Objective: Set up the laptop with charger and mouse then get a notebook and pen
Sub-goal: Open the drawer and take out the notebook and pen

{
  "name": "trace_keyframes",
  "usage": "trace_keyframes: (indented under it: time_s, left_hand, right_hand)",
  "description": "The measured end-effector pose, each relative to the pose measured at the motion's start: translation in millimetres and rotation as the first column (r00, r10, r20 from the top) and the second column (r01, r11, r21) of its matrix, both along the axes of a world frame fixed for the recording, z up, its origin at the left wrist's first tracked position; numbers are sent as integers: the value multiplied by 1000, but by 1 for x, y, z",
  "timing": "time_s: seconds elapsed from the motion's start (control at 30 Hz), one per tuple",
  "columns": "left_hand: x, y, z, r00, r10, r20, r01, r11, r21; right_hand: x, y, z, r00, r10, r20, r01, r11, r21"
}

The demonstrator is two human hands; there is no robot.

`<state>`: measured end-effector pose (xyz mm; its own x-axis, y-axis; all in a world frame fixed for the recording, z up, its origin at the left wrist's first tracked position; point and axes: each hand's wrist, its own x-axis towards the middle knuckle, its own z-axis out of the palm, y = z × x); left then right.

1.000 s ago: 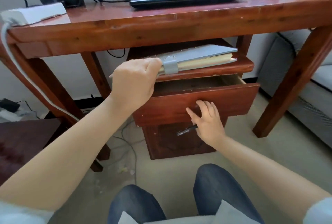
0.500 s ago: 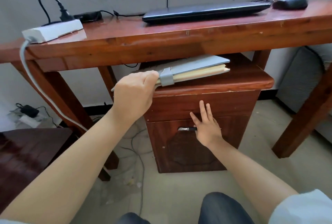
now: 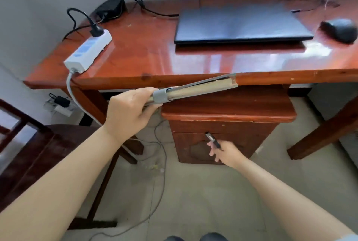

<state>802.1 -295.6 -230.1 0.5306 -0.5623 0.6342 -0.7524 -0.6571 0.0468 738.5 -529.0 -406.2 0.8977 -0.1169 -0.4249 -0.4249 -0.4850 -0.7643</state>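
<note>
While the closed laptop [image 3: 240, 23], charger [image 3: 110, 8] and mouse [image 3: 340, 29] sit upper frame, the left hand [image 3: 129, 113] grips the notebook [image 3: 193, 90] and the right hand [image 3: 224, 152] pinches the pen [image 3: 212, 140], both seemingly still to be set down.

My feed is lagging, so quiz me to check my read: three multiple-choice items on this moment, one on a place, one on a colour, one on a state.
1. Where is the mouse?
A. on the cabinet
B. on the desk, right of the laptop
C. on the floor

2. What colour is the power strip?
A. white
B. black
C. red

3. What state is the laptop in?
A. open, screen lit
B. open, screen dark
C. shut

Answers:
1 B: the mouse lies on the desk past the laptop's right edge.
2 A: its body is white, with one black plug in it.
3 C: its lid lies flat.

Meanwhile the left hand holds the notebook and the right hand holds the pen.
</note>
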Motion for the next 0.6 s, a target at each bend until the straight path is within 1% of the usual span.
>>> trace_keyframes:
  time_s: [0.13, 0.2, 0.27, 0.33, 0.4, 0.47, 0.6]
  left_hand:
    - [4, 11, 71, 988, 73, -135, -84, 993, -79]
    - [9, 14, 106, 979, 129, -158, -147, 983, -109]
    - [16, 13, 137, 961, 216, -171, -237, 966, -108]
    - [27, 11, 159, 935, 281, -216, -310, 944, -116]
    - [42, 10, 172, 898, 328, -295, -374, 920, -116]
    - [57, 10, 178, 820, 410, -400, -468, 882, -56]
    - [88, 10, 174, 717, 542, -438, -556, 824, 107]
  right_hand:
    - [19, 4, 86, 985, -161, 56, 161, 987, 15]
    - [28, 9, 135, 967, -246, 61, 241, 967, 82]
    - [39, 15, 183, 956, -289, 41, 280, 947, 157]
    - [52, 21, 224, 950, -310, 29, 298, 932, 204]
    - [64, 24, 255, 948, -315, 49, 299, 932, 204]
    - [73, 27, 275, 946, -306, 105, 289, 945, 152]
    - [97, 27, 295, 939, -317, 134, 301, 945, 127]
